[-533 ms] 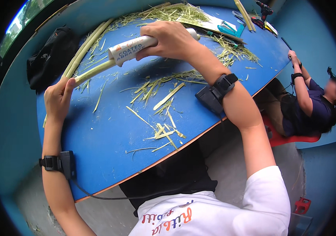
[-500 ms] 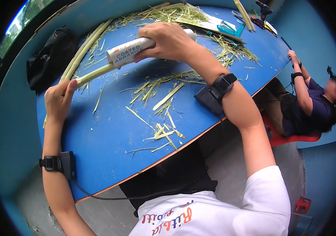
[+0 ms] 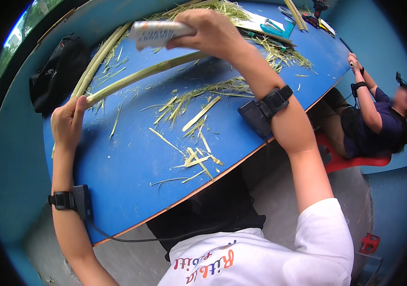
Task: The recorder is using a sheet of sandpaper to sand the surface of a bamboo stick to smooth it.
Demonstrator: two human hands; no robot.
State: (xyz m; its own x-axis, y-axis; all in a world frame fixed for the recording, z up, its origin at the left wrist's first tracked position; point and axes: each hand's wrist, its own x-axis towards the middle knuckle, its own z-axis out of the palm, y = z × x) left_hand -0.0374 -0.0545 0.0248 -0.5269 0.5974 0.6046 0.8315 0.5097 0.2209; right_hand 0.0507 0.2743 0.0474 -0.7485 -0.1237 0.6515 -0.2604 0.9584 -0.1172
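My left hand (image 3: 67, 124) is closed round the near end of a pale green bamboo pole (image 3: 141, 74), which slants up and right over the table. Above the pole, my right hand (image 3: 210, 34) grips a white-backed sheet of sandpaper (image 3: 158, 34) with print on it, its edge curled. A gap shows between the sandpaper and the pole. My right hand and forearm cover the pole's far end. Bamboo shavings (image 3: 201, 114) lie scattered beneath the pole on the blue table (image 3: 132, 167).
More bamboo poles (image 3: 99, 59) lie along the table's left edge, beside a black bag (image 3: 60, 74). Shavings, a teal tool (image 3: 275, 27) and a power drill (image 3: 319, 8) are at the back. Another person (image 3: 370, 114) sits on a red stool at the right, holding a stick.
My right hand has lifted the sandpaper up off the bamboo pole, which it was wrapped round before. My left hand keeps its grip on the pole, almost unmoved.
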